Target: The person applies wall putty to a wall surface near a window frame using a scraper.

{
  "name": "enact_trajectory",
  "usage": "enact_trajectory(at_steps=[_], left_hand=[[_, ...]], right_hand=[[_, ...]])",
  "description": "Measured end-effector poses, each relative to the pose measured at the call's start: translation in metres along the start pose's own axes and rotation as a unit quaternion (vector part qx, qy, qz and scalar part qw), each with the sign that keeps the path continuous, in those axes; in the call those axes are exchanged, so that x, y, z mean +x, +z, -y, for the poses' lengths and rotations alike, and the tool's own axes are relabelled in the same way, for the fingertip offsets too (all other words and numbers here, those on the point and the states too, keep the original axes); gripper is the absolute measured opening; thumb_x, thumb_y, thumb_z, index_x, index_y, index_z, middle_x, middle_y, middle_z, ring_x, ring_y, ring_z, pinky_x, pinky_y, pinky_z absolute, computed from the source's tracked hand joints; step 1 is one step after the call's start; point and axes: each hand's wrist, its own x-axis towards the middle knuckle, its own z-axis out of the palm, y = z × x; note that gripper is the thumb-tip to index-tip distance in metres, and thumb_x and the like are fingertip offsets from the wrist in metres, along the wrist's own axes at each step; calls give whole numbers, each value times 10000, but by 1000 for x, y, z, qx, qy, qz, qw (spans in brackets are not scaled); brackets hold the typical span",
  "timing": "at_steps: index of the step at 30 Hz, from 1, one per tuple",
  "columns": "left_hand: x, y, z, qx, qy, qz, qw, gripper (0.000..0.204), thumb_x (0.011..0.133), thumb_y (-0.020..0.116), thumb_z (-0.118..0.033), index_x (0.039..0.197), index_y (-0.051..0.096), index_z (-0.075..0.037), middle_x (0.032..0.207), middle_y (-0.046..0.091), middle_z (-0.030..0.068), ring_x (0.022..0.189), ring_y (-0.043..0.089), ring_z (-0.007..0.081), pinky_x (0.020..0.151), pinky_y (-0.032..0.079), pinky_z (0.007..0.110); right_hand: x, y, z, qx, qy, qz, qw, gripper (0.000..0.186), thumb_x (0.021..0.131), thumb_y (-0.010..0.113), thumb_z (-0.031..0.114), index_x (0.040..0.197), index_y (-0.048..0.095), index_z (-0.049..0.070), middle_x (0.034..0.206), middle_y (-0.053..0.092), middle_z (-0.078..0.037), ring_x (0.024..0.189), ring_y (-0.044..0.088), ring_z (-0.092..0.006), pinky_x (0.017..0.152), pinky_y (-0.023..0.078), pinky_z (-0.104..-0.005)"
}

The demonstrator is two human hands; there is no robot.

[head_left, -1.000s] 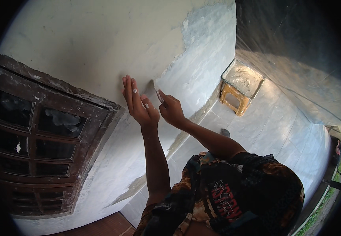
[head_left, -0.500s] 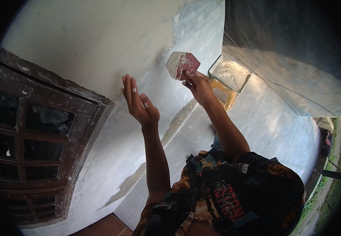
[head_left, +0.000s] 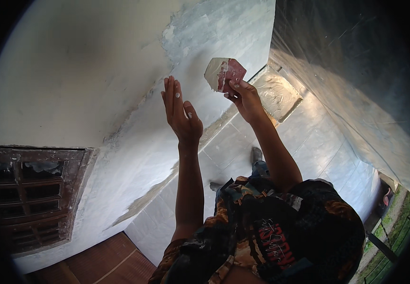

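Observation:
My right hand [head_left: 248,102] pinches a flat red putty scraper [head_left: 234,72] between thumb and fingers. Pale putty [head_left: 216,72] coats the scraper's left part. Held up beside it, my left hand [head_left: 182,116] is empty, its fingers stretched out and white smears on the fingers and thumb. Both hands are raised in front of the pale wall [head_left: 82,71], part of which carries a greyish-white patchy coat [head_left: 209,33]. Beyond my right hand, a shallow rectangular tray [head_left: 287,115] holds a spread of creamy putty.
A dark wooden window [head_left: 39,189] with small panes is set in the wall at left. Grey floor tiles [head_left: 235,142] lie around my feet [head_left: 257,154]. A translucent plastic sheet [head_left: 356,94] hangs at right. Reddish-brown wood [head_left: 105,260] lies at lower left.
The view has swung, so the window sits lower and farther left, and my feet show more. Both hands sit slightly higher and farther right in the picture, with the scraper still held.

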Motion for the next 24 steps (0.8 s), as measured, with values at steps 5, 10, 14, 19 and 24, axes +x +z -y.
enact_trajectory(at_steps=[5, 10, 14, 19, 24], left_hand=[[-8, 55, -16, -2, -52, 56, 997, 537, 880, 351, 0, 1406, 446, 49, 1483, 427, 210, 1417, 360, 360, 1173, 241, 529], [-16, 93, -17, -10, -78, 105, 991, 529, 886, 375, 12, 1410, 442, 43, 1479, 424, 220, 1410, 367, 359, 1171, 257, 515], [-22, 112, -11, -34, -83, 124, 988, 528, 885, 397, 21, 1411, 434, 49, 1477, 424, 222, 1405, 373, 361, 1170, 269, 494], [-32, 136, -6, -44, -102, 149, 983, 515, 891, 406, 13, 1403, 437, 57, 1467, 433, 228, 1400, 378, 365, 1169, 278, 481], [-51, 156, -2, -37, -123, 185, 974, 470, 917, 416, -18, 1377, 464, 65, 1450, 448, 238, 1396, 380, 371, 1164, 286, 478]], right_hand=[[15, -53, 30, -54, -11, -46, 997, 106, 939, 645, 147, 986, 698, 67, 845, 646, 14, 754, 569, -79, 822, 547, -326], [20, -90, 35, -107, -4, -67, 992, 132, 928, 645, 114, 1020, 680, 26, 865, 652, -17, 728, 586, -84, 823, 562, -310], [19, -99, 41, -128, -20, -76, 989, 187, 921, 642, 87, 1077, 658, -15, 935, 679, -64, 798, 648, -118, 843, 567, -317], [17, -109, 48, -193, -7, -104, 976, 209, 926, 633, 66, 1120, 649, -10, 1023, 686, -65, 869, 652, -119, 859, 558, -307], [29, -172, 34, -257, -13, -146, 955, 222, 908, 640, 62, 1090, 647, -65, 951, 704, -126, 841, 684, -164, 785, 562, -294]])
